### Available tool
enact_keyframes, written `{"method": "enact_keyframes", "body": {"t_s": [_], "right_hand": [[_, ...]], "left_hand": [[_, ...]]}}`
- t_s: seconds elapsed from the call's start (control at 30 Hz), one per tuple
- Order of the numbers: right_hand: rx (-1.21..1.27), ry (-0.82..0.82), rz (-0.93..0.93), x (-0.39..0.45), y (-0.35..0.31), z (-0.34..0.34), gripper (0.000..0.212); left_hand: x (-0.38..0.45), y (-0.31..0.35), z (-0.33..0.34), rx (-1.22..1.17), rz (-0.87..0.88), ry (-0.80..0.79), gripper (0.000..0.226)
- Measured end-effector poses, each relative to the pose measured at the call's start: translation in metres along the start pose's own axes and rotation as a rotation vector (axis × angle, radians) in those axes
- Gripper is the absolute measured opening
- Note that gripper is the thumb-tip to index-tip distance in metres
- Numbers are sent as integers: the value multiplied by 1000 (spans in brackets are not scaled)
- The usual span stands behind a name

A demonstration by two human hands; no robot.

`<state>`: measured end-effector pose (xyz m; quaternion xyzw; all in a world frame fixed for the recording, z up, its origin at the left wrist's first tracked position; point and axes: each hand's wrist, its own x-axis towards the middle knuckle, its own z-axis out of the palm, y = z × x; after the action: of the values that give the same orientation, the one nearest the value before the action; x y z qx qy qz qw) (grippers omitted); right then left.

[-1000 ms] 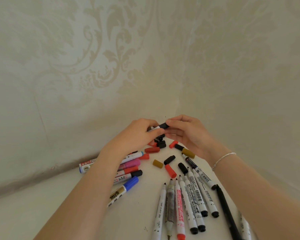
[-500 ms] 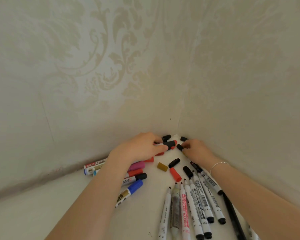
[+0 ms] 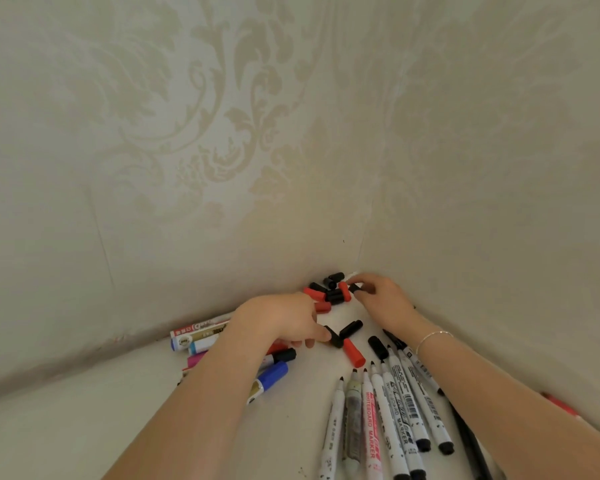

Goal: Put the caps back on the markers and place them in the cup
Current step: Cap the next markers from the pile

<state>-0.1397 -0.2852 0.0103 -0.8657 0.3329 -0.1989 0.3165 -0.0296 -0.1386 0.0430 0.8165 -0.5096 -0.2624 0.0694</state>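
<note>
My left hand [image 3: 278,320] rests low on the white table, its fingers closed on a black-capped marker [image 3: 332,337] whose body is hidden under the palm. My right hand [image 3: 381,297] reaches into the corner and pinches a small black cap [image 3: 354,288] at the edge of a pile of red and black caps [image 3: 329,293]. Several uncapped white markers [image 3: 378,410] lie in a row near me, tips pointing away. A loose red cap [image 3: 354,353] and two black caps [image 3: 350,328] [image 3: 377,346] lie between the hands. No cup is in view.
Capped markers [image 3: 201,336] lie against the left wall, with a blue-capped one [image 3: 271,375] beside my left forearm. A black pen [image 3: 468,441] lies under my right arm. Patterned walls [image 3: 361,237] meet at the corner behind the caps.
My left hand has come down toward me, bringing the black-capped marker to the table. My right hand has let go of it and reached into the corner cap pile.
</note>
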Motion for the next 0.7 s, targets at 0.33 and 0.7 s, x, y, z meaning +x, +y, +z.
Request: {"method": "enact_keyframes", "body": {"t_s": [0.33,0.7], "right_hand": [[813,-182,50,-11,-31,-23,27],[922,-171,-4,-13,-42,-33,13]], "left_hand": [[-8,-11,-18,-265,180,196,18],[-13,-8,-25,-251,331,379,22]]}}
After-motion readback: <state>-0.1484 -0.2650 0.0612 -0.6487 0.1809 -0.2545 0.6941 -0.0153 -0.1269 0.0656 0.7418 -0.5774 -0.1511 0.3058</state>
